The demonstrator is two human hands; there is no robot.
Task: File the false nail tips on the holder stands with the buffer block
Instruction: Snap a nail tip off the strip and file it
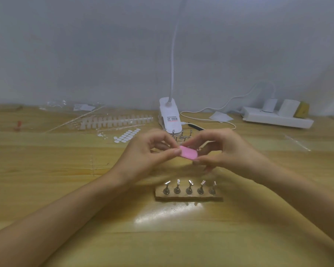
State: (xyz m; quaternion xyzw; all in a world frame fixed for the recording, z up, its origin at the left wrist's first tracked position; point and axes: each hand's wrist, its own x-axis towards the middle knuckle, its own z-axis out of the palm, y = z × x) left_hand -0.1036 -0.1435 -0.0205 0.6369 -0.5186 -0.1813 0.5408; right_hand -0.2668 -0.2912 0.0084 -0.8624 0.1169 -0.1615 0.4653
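A pink buffer block (189, 153) is held above the wooden table between both hands. My right hand (220, 151) pinches it by its right end. My left hand (148, 151) has its thumb and fingertips pinched together at the block's left edge; whatever small thing they hold is hidden. Below the hands, a base strip (189, 196) carries a row of several metal holder stands (189, 186) with small tips on top. More metal stands (181, 136) are clustered behind the hands.
A white clip lamp (170, 118) with a gooseneck stands behind the hands. A strip of false nail tips (114, 121), adhesive tabs (126, 135) and clear packaging (73, 106) lie at back left. A white power strip (278, 117) with plugs sits back right.
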